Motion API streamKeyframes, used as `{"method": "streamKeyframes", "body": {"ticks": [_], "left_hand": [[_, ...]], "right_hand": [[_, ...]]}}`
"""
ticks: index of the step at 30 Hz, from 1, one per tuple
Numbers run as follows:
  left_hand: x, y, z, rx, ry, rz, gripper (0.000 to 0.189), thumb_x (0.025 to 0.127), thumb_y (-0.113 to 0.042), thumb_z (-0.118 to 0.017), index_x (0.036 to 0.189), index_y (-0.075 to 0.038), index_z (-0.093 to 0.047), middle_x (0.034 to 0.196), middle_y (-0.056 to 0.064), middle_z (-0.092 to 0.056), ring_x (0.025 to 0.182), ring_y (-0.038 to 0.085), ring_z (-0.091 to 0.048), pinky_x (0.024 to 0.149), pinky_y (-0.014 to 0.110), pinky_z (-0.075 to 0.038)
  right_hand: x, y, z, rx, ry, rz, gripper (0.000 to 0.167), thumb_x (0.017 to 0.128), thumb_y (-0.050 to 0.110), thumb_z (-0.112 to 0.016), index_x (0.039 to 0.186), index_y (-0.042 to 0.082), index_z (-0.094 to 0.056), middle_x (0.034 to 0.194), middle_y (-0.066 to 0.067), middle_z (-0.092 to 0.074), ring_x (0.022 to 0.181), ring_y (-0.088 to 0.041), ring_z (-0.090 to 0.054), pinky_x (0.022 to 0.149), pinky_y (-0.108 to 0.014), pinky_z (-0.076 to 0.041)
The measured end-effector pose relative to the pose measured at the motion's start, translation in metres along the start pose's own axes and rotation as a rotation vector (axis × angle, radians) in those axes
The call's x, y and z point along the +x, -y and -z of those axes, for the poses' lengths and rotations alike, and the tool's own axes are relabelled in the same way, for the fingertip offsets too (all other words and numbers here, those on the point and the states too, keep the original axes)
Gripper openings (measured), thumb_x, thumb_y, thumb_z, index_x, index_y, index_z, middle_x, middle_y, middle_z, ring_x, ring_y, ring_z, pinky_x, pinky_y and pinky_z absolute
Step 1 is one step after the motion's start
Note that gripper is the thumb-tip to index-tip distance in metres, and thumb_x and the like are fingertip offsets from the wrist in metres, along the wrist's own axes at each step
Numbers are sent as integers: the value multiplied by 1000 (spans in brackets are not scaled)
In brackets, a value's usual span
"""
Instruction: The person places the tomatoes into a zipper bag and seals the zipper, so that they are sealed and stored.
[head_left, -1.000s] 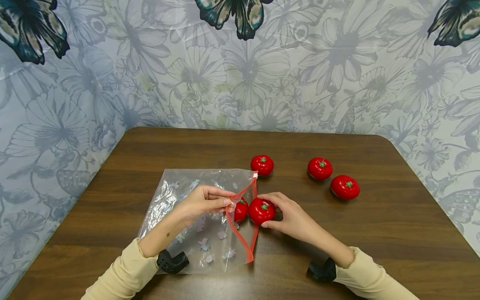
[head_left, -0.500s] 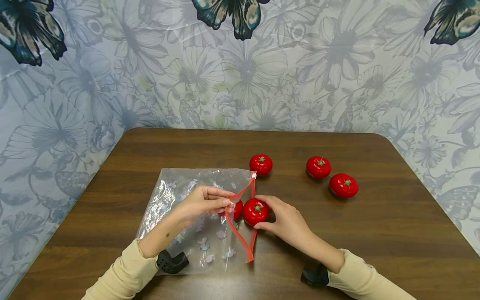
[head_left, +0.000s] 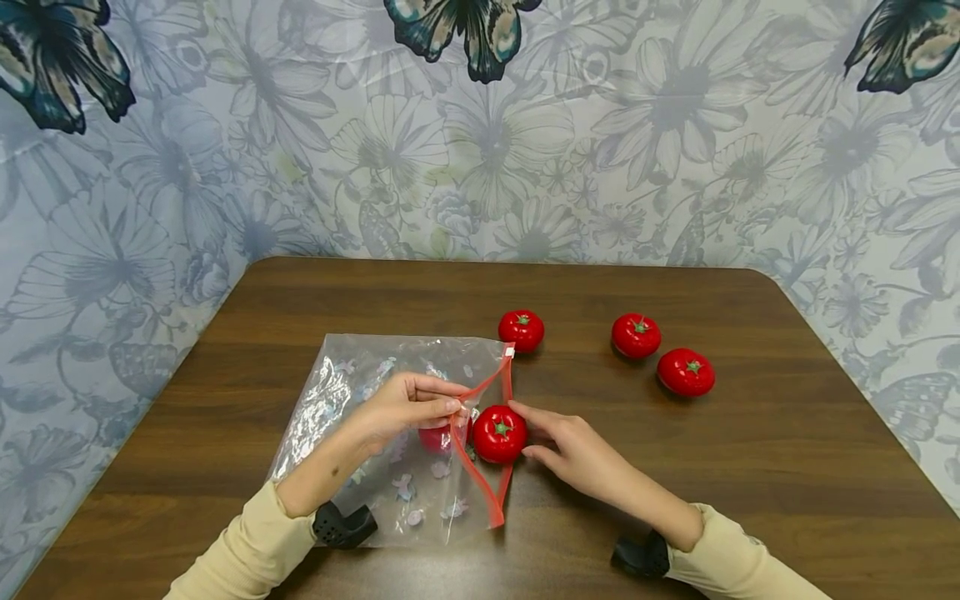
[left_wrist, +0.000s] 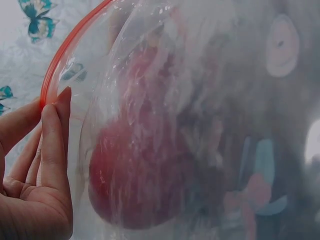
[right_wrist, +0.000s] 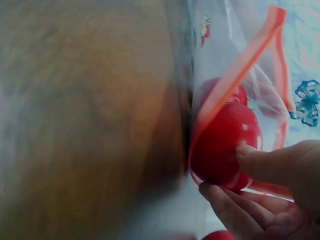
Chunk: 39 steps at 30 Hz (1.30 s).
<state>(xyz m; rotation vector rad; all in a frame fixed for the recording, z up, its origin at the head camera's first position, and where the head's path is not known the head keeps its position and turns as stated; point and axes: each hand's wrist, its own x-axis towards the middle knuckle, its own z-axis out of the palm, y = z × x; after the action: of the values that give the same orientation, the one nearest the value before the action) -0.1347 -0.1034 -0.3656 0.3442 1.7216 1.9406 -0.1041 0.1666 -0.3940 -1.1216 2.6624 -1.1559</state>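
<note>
A transparent zip bag (head_left: 375, 508) with an orange-red zip edge and small printed figures lies on the table, its mouth facing right. My left hand (head_left: 412, 404) pinches the upper zip edge, which the left wrist view shows between thumb and fingers (left_wrist: 52, 145). Inside the bag is one red tomato (head_left: 435, 439), partly hidden behind the left hand and the plastic. A second tomato (head_left: 499, 434) with a green stem sits in the mouth, right behind it. My right hand (head_left: 573, 446) touches this tomato's right side with thumb and fingertips; the right wrist view shows the thumb against its skin.
Behind the bag's zip corner sits another tomato (head_left: 521, 331). Two more tomatoes, one farther back (head_left: 636, 336) and one nearer (head_left: 686, 372), rest on the right side of the brown wooden table (head_left: 750, 467). A patterned wall (head_left: 525, 167) stands beyond the table's back edge.
My right hand has moved the second tomato leftward into the bag's mouth, and its fingers have slipped to the tomato's right side. The first tomato has shifted deeper left; the left hand stays put.
</note>
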Motion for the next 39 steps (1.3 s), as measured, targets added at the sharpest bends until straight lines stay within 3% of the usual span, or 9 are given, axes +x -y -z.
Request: {"method": "streamKeyframes", "body": {"ticks": [13,17,21,26,29,34,37,39], "left_hand": [[2,2,2,4,15,-5,34,87,-1,-65,116,16,-57,92,16,-69,82,19,-67,78,35,-53],[2,1,3,8,12,-1,34,88,-1,-64,117,15,-57,93,16,-69,83,20,-67,78,34,-53],[1,1,3,18,-1,-3,35,88,-1,-65,117,15,-56,92,16,-69,82,20,-67,77,34,-53],[1,0,3,34,-13,2,34,88,-3,-65,117,14,-57,91,15,-69,83,20,-67,77,33,-54],[1,1,3,37,-8,6,34,88,-3,-64,117,14,-58,92,15,-69,83,20,-67,77,33,-54],[1,1,2,40,3,4,34,88,-3,-65,116,14,-58,93,16,-68,84,20,-67,77,33,-54],[0,0,2,42,6,5,35,87,-4,-66,116,14,-58,93,16,-68,84,20,-67,78,34,-53],[0,1,2,42,8,6,35,87,-4,-66,117,14,-58,93,16,-68,85,21,-67,78,34,-53]], "right_hand": [[14,8,-17,55,-66,-39,44,80,1,-73,123,2,-61,105,-9,-67,82,-8,-64,71,-21,-53],[15,9,-19,60,-46,-41,40,82,2,-71,121,4,-63,88,-2,-69,66,-1,-55,61,-18,-51],[16,11,-21,72,6,-27,37,87,4,-67,123,5,-62,70,7,-61,56,-1,-42,50,-18,-44],[16,13,-23,176,95,-11,35,90,1,-61,125,3,-60,89,1,-69,72,-2,-61,57,-18,-49],[15,15,-24,244,140,-16,35,90,-2,-60,125,1,-60,96,-3,-70,81,-5,-65,62,-19,-52],[14,15,-24,243,190,10,35,90,0,-60,125,3,-60,101,0,-69,63,3,-53,52,-14,-43],[14,14,-23,203,223,57,35,92,2,-59,127,5,-59,107,1,-67,59,3,-43,49,-14,-38],[13,13,-21,184,222,84,34,92,3,-58,127,5,-59,109,0,-66,63,4,-45,52,-14,-40]]}}
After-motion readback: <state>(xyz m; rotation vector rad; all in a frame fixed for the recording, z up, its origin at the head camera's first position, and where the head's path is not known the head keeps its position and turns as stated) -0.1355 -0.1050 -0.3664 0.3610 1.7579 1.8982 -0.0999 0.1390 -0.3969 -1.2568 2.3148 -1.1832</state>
